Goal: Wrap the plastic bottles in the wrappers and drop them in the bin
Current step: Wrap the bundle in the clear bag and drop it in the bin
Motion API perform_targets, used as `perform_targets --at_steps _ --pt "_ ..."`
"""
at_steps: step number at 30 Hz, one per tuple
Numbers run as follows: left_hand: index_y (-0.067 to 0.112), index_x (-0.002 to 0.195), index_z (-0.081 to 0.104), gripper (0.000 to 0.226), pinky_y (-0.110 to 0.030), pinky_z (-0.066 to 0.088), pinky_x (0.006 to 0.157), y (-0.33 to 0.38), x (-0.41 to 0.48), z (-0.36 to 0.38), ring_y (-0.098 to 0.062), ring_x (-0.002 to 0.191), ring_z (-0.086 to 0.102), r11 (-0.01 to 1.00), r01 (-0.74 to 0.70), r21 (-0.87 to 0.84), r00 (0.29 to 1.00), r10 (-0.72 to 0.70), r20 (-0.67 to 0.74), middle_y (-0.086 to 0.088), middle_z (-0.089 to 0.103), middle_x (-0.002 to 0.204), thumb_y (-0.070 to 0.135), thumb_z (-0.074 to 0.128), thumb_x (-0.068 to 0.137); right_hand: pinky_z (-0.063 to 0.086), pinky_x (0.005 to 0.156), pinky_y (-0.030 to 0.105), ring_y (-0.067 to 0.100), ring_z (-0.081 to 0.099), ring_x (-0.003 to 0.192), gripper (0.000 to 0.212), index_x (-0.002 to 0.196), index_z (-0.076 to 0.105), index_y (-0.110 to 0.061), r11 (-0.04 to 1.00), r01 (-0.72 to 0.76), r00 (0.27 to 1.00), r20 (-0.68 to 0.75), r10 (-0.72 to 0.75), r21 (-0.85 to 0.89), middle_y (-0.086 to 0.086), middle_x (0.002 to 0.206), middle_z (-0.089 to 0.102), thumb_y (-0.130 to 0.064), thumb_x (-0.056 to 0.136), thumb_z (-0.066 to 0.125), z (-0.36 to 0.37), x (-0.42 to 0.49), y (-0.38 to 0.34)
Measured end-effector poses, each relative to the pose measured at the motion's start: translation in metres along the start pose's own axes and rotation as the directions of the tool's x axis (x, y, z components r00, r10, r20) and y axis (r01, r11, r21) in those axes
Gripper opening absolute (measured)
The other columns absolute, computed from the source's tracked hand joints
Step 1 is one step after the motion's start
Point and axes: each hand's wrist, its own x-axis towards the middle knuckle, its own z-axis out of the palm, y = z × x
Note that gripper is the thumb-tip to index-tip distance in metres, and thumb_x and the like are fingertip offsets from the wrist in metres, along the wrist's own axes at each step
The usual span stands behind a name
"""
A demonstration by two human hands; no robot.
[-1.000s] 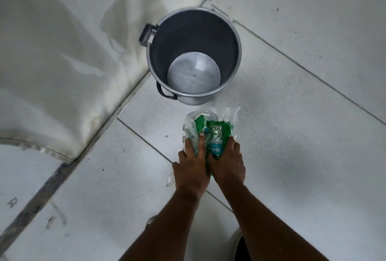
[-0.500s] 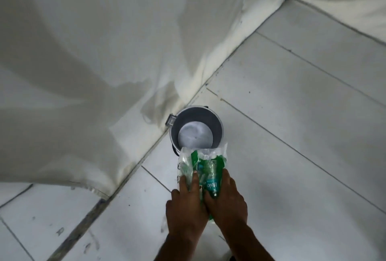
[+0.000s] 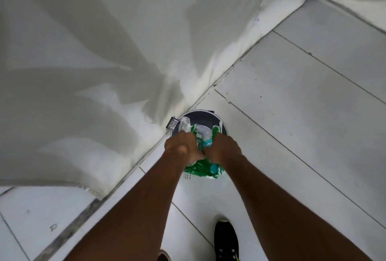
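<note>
A big white cloth [image 3: 94, 62] fills the upper left of the frame and hangs down to the floor. Its bottom edge runs slanted from the lower left up to the upper right.

In the middle of the frame, my left hand [image 3: 181, 149] is curled tight on the left side of the green and clear wrapper [image 3: 196, 168]. The wrapper is bunched around a plastic bottle [image 3: 205, 139]. I can see the bottle's clear body between my hands and its blue-green cap [image 3: 213, 168] poking out below them. My right hand [image 3: 224, 149] squeezes the right side of the same bundle. My two hands are close together, almost touching.

The bundle is right over the round grey bin [image 3: 200, 114], which stands on the floor next to the cloth. My hands hide most of the bin.

At the bottom, right of the middle, is my black shoe [image 3: 226, 239]. The white floor tiles [image 3: 313, 114] fill the right side of the frame.
</note>
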Motion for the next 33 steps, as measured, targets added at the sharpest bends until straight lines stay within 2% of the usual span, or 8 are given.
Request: perform_targets --at_steps 9,13,17,20,22,24,27,33 --pt "0.014 0.112 0.068 0.056 -0.036 0.057 0.078 -0.02 0.076 0.015 -0.026 0.088 0.064 0.909 0.135 -0.395 0.983 -0.074 0.166 -0.01 0.07 0.105 0.048 0.079 0.068 0.045 0.088 0.032 0.027 0.061 0.112 0.049 0.129 0.057 -0.012 0.997 0.033 0.995 0.092 -0.039 0.07 0.008 0.128 0.064 -0.034 0.088 0.069 -0.008 0.056 0.004" --pt "0.013 0.12 0.063 0.065 -0.026 0.039 0.054 -0.024 0.093 0.019 -0.018 0.078 0.058 0.911 0.176 -0.374 0.971 -0.099 0.216 -0.01 0.068 0.109 0.054 0.075 0.071 0.052 0.092 0.036 0.031 0.063 0.111 0.062 0.132 0.054 -0.002 0.988 -0.076 0.988 0.147 0.057 0.132 0.017 0.126 0.064 -0.036 0.083 0.073 -0.01 0.077 0.001" --pt "0.009 0.107 0.064 0.059 -0.03 0.044 0.058 -0.031 0.103 0.017 -0.024 0.072 0.062 0.904 0.183 -0.387 0.967 -0.095 0.237 -0.014 0.066 0.092 0.059 0.068 0.078 0.06 0.057 0.041 0.037 0.069 0.087 0.064 0.127 0.055 -0.002 0.906 -0.258 0.948 0.267 0.172 0.334 0.022 0.11 0.067 -0.028 0.075 0.08 -0.009 0.091 0.003" --pt "0.008 0.112 0.064 0.047 -0.04 0.056 0.082 -0.031 0.104 0.023 -0.034 0.096 0.067 0.871 0.187 -0.455 0.963 -0.071 0.261 -0.02 0.068 0.102 0.047 0.063 0.086 0.055 0.045 0.037 0.036 0.068 0.081 0.055 0.127 0.052 -0.001 0.867 -0.33 0.923 0.321 0.213 0.373 0.023 0.106 0.066 -0.023 0.082 0.075 -0.011 0.092 0.005" --pt "0.01 0.115 0.058 0.047 -0.044 0.058 0.081 -0.029 0.103 0.027 -0.034 0.095 0.066 0.791 0.276 -0.547 0.943 -0.112 0.313 -0.02 0.066 0.107 0.048 0.061 0.088 0.054 0.042 0.038 0.035 0.066 0.077 0.049 0.127 0.049 0.0 0.837 -0.386 0.896 0.373 0.241 0.387 0.023 0.105 0.063 -0.023 0.088 0.068 -0.01 0.093 0.007" --pt "0.013 0.118 0.052 0.052 -0.043 0.058 0.075 -0.025 0.102 0.03 -0.032 0.092 0.064 0.696 0.363 -0.619 0.916 -0.143 0.375 -0.018 0.064 0.107 0.055 0.057 0.088 0.056 0.045 0.041 0.036 0.063 0.082 0.047 0.128 0.048 -0.001 0.815 -0.419 0.876 0.413 0.247 0.401 0.025 0.111 0.06 -0.024 0.091 0.065 -0.01 0.095 0.01" --pt "0.014 0.129 0.05 0.062 -0.049 0.054 0.089 -0.023 0.111 0.039 -0.035 0.102 0.062 0.528 0.438 -0.728 0.888 -0.13 0.44 -0.015 0.062 0.118 0.057 0.054 0.084 0.059 0.054 0.044 0.038 0.062 0.09 0.046 0.129 0.048 -0.001 0.782 -0.443 0.864 0.441 0.241 0.44 0.026 0.121 0.059 -0.023 0.091 0.063 -0.008 0.099 0.016" --pt "0.019 0.134 0.052 0.069 -0.045 0.051 0.095 -0.035 0.112 0.043 -0.029 0.103 0.059 0.318 0.421 -0.85 0.906 -0.194 0.376 -0.011 0.053 0.133 0.063 0.059 0.081 0.053 0.094 0.054 0.042 0.055 0.119 0.052 0.134 0.048 -0.001 0.663 -0.44 0.88 0.439 0.182 0.605 0.023 0.134 0.054 -0.019 0.089 0.067 -0.011 0.098 0.029"
